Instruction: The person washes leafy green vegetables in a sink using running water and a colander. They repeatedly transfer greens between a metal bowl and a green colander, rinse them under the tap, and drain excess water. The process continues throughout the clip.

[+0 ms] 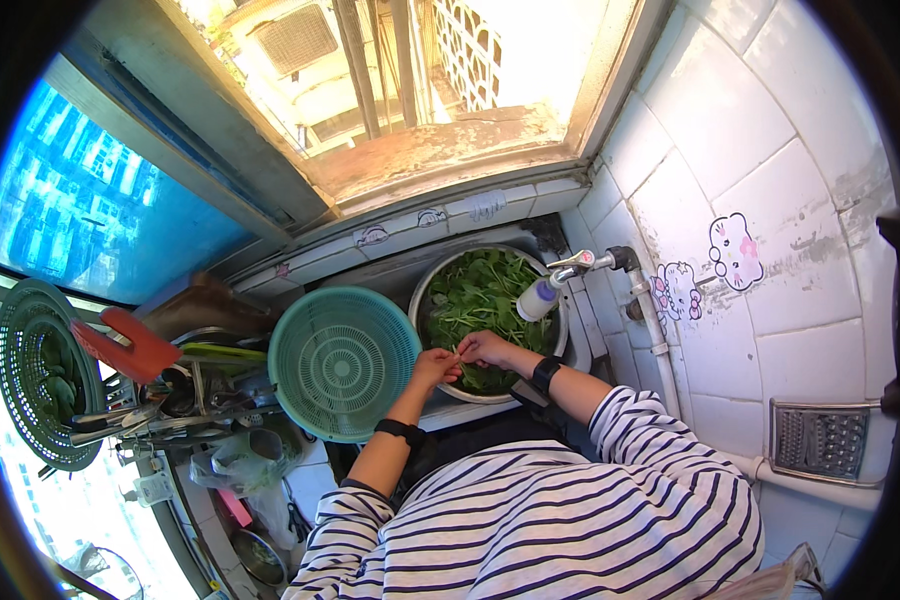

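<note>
My left hand (435, 368) and my right hand (483, 349) meet fingertip to fingertip over the near rim of a round metal basin (414, 309). Between them they pinch what looks like a thin piece of the leafy greens; it is small and mostly hidden by the fingers. Leafy greens (480, 289) with long stems fill the basin, which sits in the sink (457, 417). Left of it, beside my left hand, a green plastic colander (343, 367) has nothing in it. A faucet (570, 264) with a white and purple spout filter (538, 300) reaches over the basin's right side.
At left, a dish rack holds utensils (131, 416), with a red silicone mitt (124, 346) above. Another green basket (37, 375) with leaves hangs by the window. Plastic bags (251, 472) lie lower left. A metal grater (821, 441) hangs on the right tiled wall, near a white pipe (652, 322).
</note>
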{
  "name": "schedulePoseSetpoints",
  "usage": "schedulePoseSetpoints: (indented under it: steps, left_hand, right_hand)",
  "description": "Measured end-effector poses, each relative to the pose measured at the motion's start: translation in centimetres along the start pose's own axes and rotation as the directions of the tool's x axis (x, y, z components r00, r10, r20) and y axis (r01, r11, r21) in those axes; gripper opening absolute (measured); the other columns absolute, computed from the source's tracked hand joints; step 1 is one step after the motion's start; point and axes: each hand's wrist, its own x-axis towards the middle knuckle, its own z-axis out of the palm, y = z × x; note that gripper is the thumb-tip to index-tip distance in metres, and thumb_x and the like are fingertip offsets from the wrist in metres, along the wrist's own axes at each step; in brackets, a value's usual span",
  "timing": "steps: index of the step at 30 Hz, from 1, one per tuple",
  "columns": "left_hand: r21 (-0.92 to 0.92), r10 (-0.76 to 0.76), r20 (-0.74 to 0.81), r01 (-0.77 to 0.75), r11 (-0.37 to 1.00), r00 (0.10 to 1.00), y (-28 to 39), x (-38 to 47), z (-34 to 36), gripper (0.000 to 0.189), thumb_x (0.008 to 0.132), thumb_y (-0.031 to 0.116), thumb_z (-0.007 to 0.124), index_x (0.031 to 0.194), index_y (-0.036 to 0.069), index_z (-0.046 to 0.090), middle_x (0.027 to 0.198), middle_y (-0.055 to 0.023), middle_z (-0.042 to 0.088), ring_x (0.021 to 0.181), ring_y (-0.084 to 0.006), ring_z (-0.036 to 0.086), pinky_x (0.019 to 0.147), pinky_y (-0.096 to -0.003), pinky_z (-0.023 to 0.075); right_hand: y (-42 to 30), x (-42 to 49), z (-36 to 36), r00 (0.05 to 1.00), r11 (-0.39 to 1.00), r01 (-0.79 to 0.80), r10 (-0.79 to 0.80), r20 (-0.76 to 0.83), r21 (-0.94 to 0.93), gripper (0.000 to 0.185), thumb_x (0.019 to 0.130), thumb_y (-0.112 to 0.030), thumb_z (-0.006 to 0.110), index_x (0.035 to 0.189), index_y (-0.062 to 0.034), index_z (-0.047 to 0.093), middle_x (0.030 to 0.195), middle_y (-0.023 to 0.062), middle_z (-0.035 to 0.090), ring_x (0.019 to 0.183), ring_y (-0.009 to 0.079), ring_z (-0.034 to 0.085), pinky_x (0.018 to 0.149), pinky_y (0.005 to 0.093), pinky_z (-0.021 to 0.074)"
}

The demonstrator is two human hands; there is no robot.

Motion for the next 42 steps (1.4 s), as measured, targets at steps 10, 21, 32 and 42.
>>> schedulePoseSetpoints:
  steps: [10, 21, 32, 42]
  left_hand:
    - [0.143, -0.04, -0.071, 0.05, 0.988, 0.997, -1.1, 1.7, 0.1, 0.011, 0.087, 0.009, 0.063, 0.09, -0.001, 0.061, 0.078, -0.0108, 0.065, 0.066, -0.0204, 0.067, 0.055, -0.0303, 0.0565]
    - [0.816, 0.143, -0.062, -0.032, 0.577, 0.988, -1.3, 3.2, 1.2, 0.016, 0.083, 0.011, 0.065, 0.089, -0.003, 0.066, 0.072, -0.018, 0.065, 0.063, -0.0277, 0.067, 0.057, -0.0371, 0.0536]
    - [0.806, 0.302, -0.043, -0.145, 0.573, 0.952, -2.3, 2.6, 0.6, 0.03, 0.077, 0.014, 0.066, 0.104, 0.001, 0.066, 0.103, -0.022, 0.064, 0.095, -0.0382, 0.061, 0.081, -0.0446, 0.0505]
    - [0.786, 0.291, -0.063, -0.132, 0.604, 0.955, -2.6, 2.5, 1.1, 0.039, 0.073, 0.013, 0.071, 0.109, 0.002, 0.062, 0.107, -0.0222, 0.062, 0.098, -0.0385, 0.06, 0.082, -0.0462, 0.0497]
  right_hand:
    - [1.7, 1.6, 1.2, 0.933, 0.868, 0.269, -0.342, -0.109, -0.417, 0.019, 0.074, -0.006, 0.07, 0.092, -0.0018, 0.064, 0.073, 0.0061, 0.064, 0.064, 0.0147, 0.059, 0.06, 0.0298, 0.0481]
    - [1.6, 0.2, 3.0, 0.976, 0.5, -0.005, -0.187, -0.113, -0.866, 0.019, 0.081, -0.018, 0.056, 0.086, -0.0031, 0.066, 0.087, 0.02, 0.066, 0.081, 0.0371, 0.064, 0.069, 0.0459, 0.051]
    - [1.2, -0.7, 3.3, 0.985, 0.415, 0.159, -0.122, 0.118, -0.896, 0.017, 0.078, -0.016, 0.057, 0.086, -0.0046, 0.067, 0.085, 0.018, 0.066, 0.08, 0.0363, 0.064, 0.068, 0.0461, 0.051]
    - [3.6, 0.9, 2.3, 0.942, 0.389, 0.231, -0.319, 0.105, -0.892, 0.028, 0.08, -0.03, 0.06, 0.088, -0.0043, 0.068, 0.081, 0.0208, 0.066, 0.076, 0.0395, 0.063, 0.067, 0.0469, 0.0505]
